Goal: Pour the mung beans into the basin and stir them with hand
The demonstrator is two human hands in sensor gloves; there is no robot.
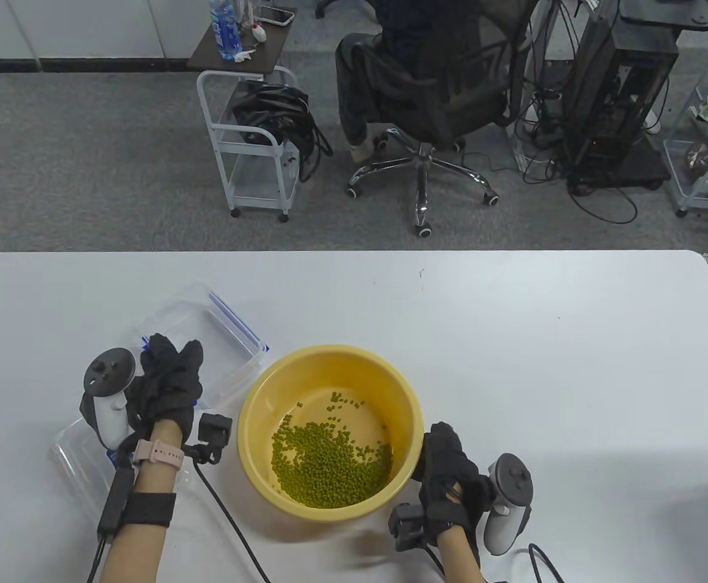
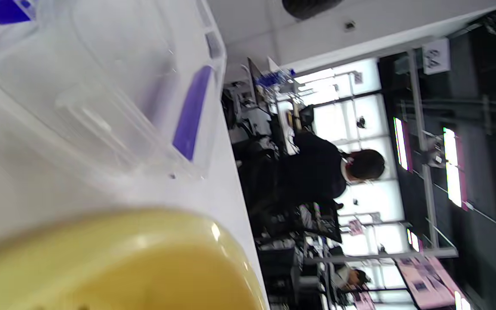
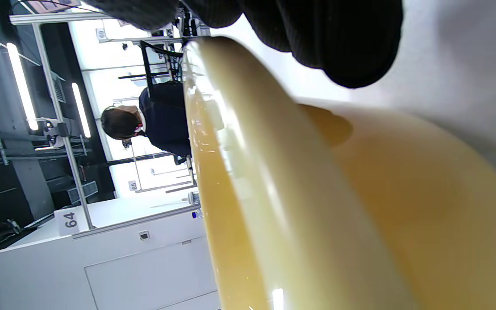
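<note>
The yellow basin [image 1: 257,395] stands near the table's front edge, with a heap of green mung beans [image 1: 330,464] on its floor. My right hand [image 1: 442,464] grips the basin's right rim. In the right wrist view its gloved fingers [image 3: 342,43] curl over the yellow basin's rim [image 3: 274,193]. My left hand [image 1: 169,379] lies left of the basin, fingers curled on the near edge of an empty clear plastic container [image 1: 214,331] with blue clips. The left wrist view shows that container [image 2: 101,86] above the basin's wall [image 2: 123,267]; no fingers show there.
The container's clear lid [image 1: 78,452] lies flat under my left wrist. Cables trail from both wrists off the front edge. White table [image 1: 512,364] stretches to the right and back. Beyond it are a person on an office chair [image 1: 427,91] and a white cart [image 1: 251,146].
</note>
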